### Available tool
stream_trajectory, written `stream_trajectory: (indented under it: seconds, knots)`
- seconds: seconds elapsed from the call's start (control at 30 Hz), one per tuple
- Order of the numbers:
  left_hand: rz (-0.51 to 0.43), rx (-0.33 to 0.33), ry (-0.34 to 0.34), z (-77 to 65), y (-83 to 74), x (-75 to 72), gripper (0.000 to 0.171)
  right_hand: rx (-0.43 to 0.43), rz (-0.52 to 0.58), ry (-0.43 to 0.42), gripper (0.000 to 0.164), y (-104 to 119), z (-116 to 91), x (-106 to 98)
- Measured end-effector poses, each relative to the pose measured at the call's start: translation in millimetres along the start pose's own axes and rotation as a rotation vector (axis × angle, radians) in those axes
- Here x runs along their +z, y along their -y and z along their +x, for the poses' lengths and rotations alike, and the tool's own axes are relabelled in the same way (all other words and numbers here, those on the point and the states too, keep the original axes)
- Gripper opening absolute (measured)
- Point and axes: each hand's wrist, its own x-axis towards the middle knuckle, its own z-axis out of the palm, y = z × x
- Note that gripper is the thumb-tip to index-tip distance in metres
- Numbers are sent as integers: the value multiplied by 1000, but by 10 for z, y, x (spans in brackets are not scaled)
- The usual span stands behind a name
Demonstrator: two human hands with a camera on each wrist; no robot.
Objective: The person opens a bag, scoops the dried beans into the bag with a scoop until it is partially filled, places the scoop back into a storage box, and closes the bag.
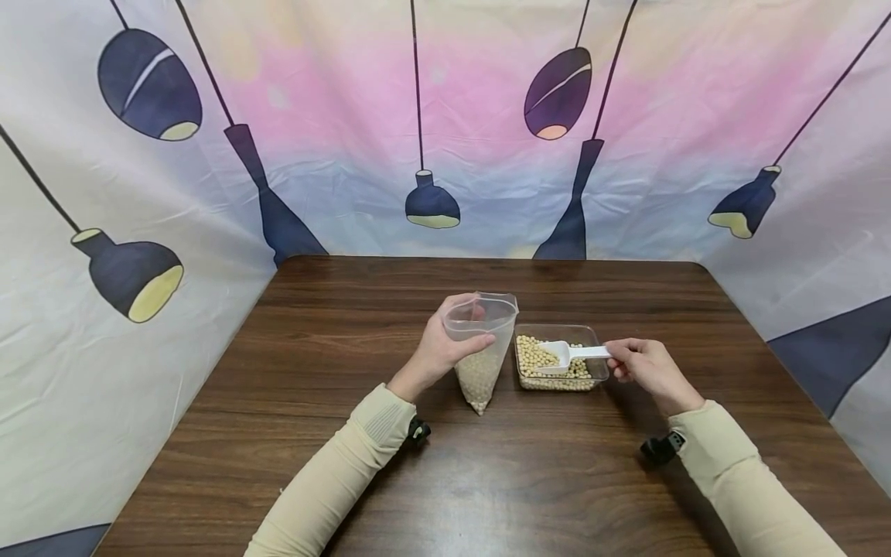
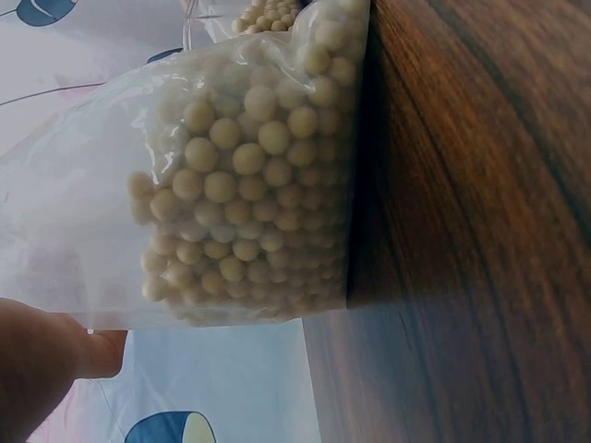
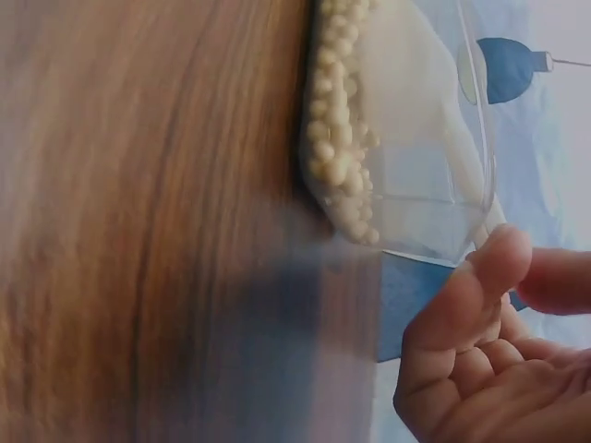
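Observation:
My left hand point(image 1: 448, 339) grips a clear plastic bag point(image 1: 482, 363) near its open mouth, thumb on the near side. Pale round soybeans point(image 2: 249, 185) fill the lower part of the bag, whose bottom rests on the table. Just right of the bag stands a clear rectangular container point(image 1: 604, 377) with more soybeans in it. My right hand point(image 1: 643, 367) pinches the handle end of a white scoop point(image 1: 559, 357) between thumb and fingers. The scoop's bowl lies in the container among the beans, some of them at its mouth. In the right wrist view the container wall partly veils the scoop.
The dark wooden table point(image 1: 334, 340) reaches back to a hanging cloth point(image 1: 348, 100) printed with lamps, which also lines both sides. Small black devices point(image 1: 663, 447) are strapped at both wrists.

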Motion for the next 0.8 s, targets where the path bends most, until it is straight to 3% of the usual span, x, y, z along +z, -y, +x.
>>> stream_trajectory:
  seconds: [0.47,0.8]
  knots:
    - [-3,-35,15,-8,-14,-18,67,70,205,47,47,-121,-5,-121]
    - [5,-1,-4,-42,-59,-13,64,124,470,113,20,-179,-5,-172]
